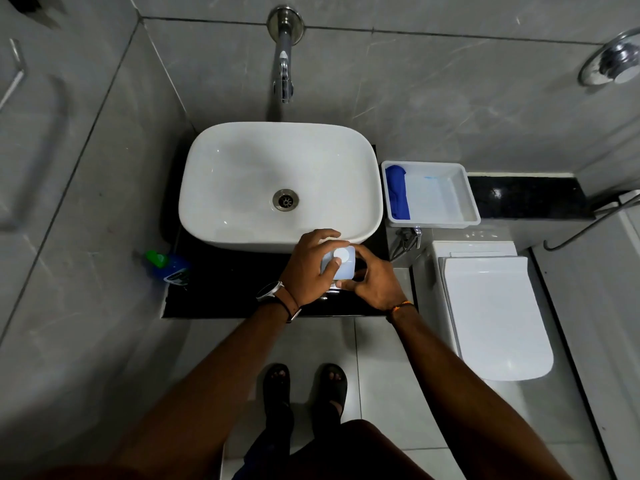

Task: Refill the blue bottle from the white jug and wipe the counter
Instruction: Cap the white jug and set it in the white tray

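Note:
A white jug (346, 268) with a round white cap stands on the black counter (225, 292) in front of the basin. My left hand (310, 268) wraps its left side, thumb near the cap. On the jug's right and front side my right hand (372, 282) grips it. The blue bottle (173, 268) with a green cap stands at the counter's left edge, away from both hands. A blue cloth (396, 192) lies in a white tray (467, 202) right of the basin.
A white basin (242, 174) fills most of the counter, under a wall tap (284, 64). A closed white toilet (495, 313) stands to the right, with a hose and valve (408, 237) beside it. My sandalled feet are on the tiled floor below.

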The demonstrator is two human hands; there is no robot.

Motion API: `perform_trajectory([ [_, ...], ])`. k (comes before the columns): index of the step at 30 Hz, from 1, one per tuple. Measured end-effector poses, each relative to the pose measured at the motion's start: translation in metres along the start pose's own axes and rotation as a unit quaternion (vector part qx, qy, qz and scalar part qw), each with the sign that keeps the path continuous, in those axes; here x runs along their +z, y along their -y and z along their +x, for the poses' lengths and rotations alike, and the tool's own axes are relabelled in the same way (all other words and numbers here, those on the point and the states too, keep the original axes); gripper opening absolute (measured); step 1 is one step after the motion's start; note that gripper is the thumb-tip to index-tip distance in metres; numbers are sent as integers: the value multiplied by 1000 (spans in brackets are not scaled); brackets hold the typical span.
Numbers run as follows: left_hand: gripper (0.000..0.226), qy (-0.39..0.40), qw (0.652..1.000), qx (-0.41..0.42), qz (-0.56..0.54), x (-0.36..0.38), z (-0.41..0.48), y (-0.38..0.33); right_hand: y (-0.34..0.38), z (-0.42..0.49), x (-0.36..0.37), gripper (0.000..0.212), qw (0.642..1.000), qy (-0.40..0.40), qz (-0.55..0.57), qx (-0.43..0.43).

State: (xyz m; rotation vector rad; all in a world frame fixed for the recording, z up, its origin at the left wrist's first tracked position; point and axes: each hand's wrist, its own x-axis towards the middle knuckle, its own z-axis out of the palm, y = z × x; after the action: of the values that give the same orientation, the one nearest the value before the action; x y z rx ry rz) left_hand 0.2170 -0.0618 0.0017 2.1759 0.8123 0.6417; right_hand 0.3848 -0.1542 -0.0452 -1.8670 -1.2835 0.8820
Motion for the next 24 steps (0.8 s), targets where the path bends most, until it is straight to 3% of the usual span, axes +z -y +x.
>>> perform_trajectory([
  [14,37,14,997,-29,65,-2,7,-1,0,1,-1,81,1000,0,5,7],
  [24,36,39,996,11,78,-2,6,1,-2,3,-3,83,1000,11,-13,0],
])
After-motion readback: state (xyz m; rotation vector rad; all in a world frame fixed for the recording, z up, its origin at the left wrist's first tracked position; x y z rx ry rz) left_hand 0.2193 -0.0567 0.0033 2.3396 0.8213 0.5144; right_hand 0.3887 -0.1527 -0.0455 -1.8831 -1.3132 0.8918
